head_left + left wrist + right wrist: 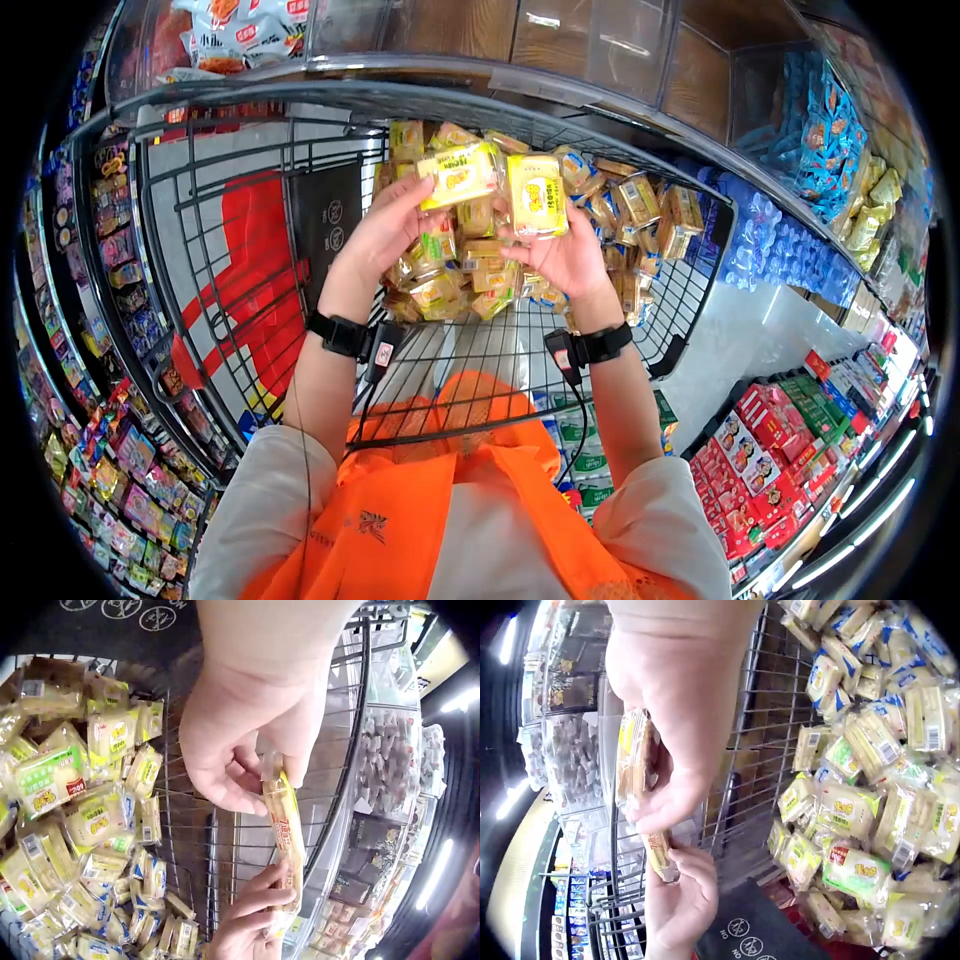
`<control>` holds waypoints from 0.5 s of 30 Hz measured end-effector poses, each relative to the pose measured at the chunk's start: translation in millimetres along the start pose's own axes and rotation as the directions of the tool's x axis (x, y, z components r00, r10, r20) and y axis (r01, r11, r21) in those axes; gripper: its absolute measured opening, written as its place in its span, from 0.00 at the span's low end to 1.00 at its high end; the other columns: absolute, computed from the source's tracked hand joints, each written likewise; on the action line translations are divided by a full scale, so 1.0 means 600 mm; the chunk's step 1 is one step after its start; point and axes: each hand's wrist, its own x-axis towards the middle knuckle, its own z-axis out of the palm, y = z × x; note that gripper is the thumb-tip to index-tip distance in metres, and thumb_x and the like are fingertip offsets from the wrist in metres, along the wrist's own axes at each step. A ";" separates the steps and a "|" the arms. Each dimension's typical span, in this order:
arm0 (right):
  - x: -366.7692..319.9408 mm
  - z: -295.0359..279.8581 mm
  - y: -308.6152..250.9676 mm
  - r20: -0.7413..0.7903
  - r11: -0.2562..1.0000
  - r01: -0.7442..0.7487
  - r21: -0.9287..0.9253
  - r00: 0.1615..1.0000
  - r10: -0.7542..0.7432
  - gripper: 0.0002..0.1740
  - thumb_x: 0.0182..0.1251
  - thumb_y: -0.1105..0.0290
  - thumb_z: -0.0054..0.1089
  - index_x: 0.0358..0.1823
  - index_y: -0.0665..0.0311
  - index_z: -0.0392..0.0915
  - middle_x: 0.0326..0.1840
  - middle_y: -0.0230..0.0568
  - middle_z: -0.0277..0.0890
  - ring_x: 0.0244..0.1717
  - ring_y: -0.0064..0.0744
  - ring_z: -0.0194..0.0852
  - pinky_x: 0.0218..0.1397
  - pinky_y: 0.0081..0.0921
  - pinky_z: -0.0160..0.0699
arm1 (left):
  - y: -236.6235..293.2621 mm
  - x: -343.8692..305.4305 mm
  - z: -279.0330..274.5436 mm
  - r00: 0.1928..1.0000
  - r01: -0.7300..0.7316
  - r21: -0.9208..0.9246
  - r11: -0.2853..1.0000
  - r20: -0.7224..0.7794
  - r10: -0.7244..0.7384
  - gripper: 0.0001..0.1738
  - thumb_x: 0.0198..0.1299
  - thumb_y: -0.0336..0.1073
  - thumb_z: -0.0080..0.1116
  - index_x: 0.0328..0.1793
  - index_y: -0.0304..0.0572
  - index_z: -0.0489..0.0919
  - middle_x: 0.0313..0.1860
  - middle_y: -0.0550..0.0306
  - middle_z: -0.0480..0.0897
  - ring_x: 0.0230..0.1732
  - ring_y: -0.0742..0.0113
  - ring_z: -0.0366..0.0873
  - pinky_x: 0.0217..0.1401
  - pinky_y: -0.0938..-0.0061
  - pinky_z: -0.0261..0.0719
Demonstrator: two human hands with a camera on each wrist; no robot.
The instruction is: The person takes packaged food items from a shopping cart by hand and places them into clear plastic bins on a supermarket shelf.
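Upper middle, I see yellow packet [460, 177] up-right of left hand [390, 226], pinched; second packet [538, 197] up-left of right hand [572, 256], gripped.

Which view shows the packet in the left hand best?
The head view: the packet in the left hand shows its printed front, mostly uncovered. The left wrist view shows mainly its narrow side; the right wrist view, only part, below the right hand.

The packets [540, 195] are yellow-and-white; the cart [300, 91] black; the vest [400, 520] orange.

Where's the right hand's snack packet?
In the head view, the snack packet is just right of the other packet in the left hand, over the shopping cart.
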 end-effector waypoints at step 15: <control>-0.079 0.060 -0.074 -0.225 0.816 0.316 -0.484 0.856 -0.465 0.23 0.62 0.60 0.50 0.53 0.69 0.64 0.45 0.42 0.73 0.41 0.32 0.74 0.40 0.32 0.76 | 0.316 0.073 0.216 0.897 -0.378 0.740 0.557 0.145 0.417 0.16 0.57 0.39 0.54 0.47 0.35 0.73 0.38 0.58 0.79 0.36 0.77 0.77 0.30 0.87 0.72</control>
